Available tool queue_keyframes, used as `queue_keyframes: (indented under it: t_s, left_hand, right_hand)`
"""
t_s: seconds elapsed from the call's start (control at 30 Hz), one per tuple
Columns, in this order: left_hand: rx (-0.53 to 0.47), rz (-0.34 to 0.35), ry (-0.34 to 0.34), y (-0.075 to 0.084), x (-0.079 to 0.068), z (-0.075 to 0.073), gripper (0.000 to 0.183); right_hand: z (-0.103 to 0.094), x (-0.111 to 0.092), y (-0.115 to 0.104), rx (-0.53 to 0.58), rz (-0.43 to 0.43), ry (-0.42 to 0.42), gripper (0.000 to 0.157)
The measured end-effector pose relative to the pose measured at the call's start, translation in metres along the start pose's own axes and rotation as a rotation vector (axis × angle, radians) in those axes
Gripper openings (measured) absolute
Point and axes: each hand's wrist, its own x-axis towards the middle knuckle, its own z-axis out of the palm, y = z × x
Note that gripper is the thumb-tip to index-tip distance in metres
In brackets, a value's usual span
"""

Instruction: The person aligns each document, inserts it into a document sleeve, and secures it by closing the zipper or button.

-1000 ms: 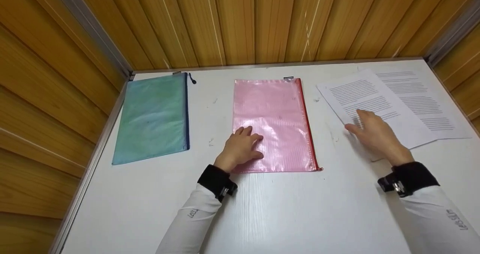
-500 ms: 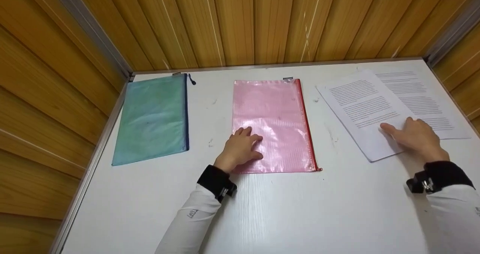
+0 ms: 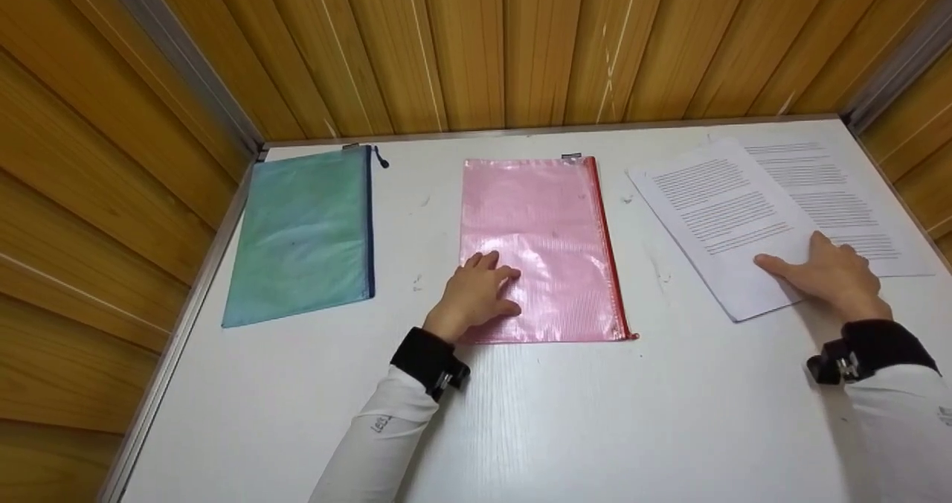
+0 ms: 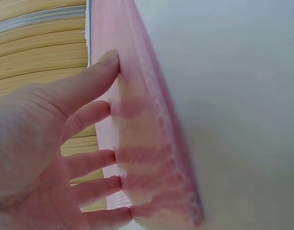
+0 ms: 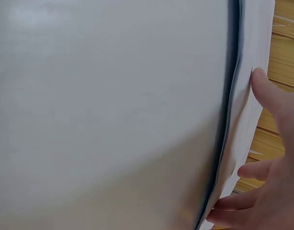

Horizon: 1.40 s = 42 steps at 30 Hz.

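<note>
My left hand (image 3: 476, 295) rests with fingertips on the lower left of a pink translucent zip pouch (image 3: 543, 213), which lies flat in mid-table. Down the pouch's right side runs a red zip. The left wrist view shows spread, slightly bent fingertips on the pink pouch (image 4: 132, 115). On the right, my right hand (image 3: 833, 272) touches the lower right edge of a printed paper sheet (image 3: 714, 198), thumb apart from the fingers. In the right wrist view, the fingertips press lightly on the white paper (image 5: 240, 103) near its edge.
A green zip pouch (image 3: 301, 235) with a dark blue zip lies at the table's left. Another printed sheet (image 3: 855, 205) shows partly from under the top sheet. Wood-patterned walls (image 3: 476, 49) close off the back and sides of the white table (image 3: 558, 421).
My right hand has moved from the left part of the top sheet to its lower right edge, then stayed almost still. The left hand and both pouches have not moved.
</note>
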Motion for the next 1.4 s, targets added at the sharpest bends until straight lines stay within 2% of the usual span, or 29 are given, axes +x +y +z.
queue_keyframes:
  t_s: [0.33,0.6,0.8,0.93,1.07,1.2,1.4]
  left_hand:
    - [-0.006,-0.012,-0.011,0.007,0.005,-0.001,0.057]
    - [0.001,-0.005,-0.001,0.008,0.005,0.001,0.055]
    - [0.004,0.008,0.000,0.009,0.003,-0.001,0.055]
    - [0.003,-0.017,-0.014,0.010,0.005,-0.001,0.056]
    - [0.048,-0.033,-0.009,0.018,0.009,0.001,0.053]
    - [0.120,0.035,0.030,0.038,0.012,0.004,0.046]
    - [0.208,0.254,0.112,0.080,0.027,0.005,0.036]
  right_hand:
    - [-0.001,-0.002,0.005,-0.049,0.007,0.022,0.117]
    - [0.004,-0.004,0.002,-0.075,-0.008,-0.008,0.121]
    - [0.006,-0.009,-0.003,-0.049,-0.017,0.014,0.122]
    - [0.008,-0.010,-0.006,-0.019,-0.018,0.032,0.122]
    - [0.011,-0.011,-0.007,0.003,-0.018,0.040,0.121]
    - [0.013,-0.010,-0.009,0.015,-0.024,0.053,0.119]
    - [0.016,-0.009,-0.013,0.016,-0.037,0.076,0.119]
